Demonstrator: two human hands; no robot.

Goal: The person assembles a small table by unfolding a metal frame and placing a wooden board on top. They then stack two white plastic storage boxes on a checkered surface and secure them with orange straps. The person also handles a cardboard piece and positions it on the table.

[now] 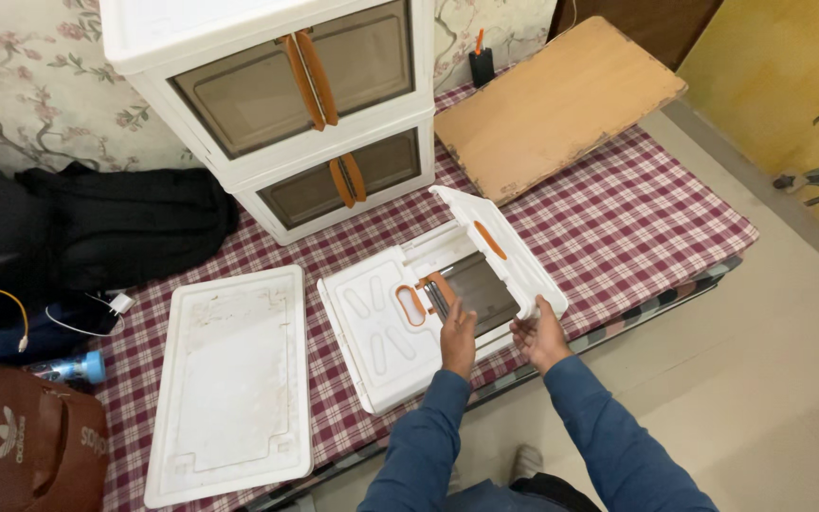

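A folded white plastic storage box (pixel 381 322) with orange handles and a smoky door panel (pixel 481 289) lies on the checked bed cover. My left hand (pixel 458 337) rests flat on the near edge of the door panel. My right hand (pixel 539 334) grips the box's near right corner, below the side wall (pixel 500 251) that stands tilted up. Both arms wear blue sleeves.
A flat white lid panel (pixel 229 379) lies to the left. Two stacked white storage boxes (pixel 286 104) stand at the back. A wooden board (pixel 552 100) lies at back right. Black bags (pixel 97 228) and a brown bag (pixel 21 446) sit at left. The floor (pixel 770 360) is at right.
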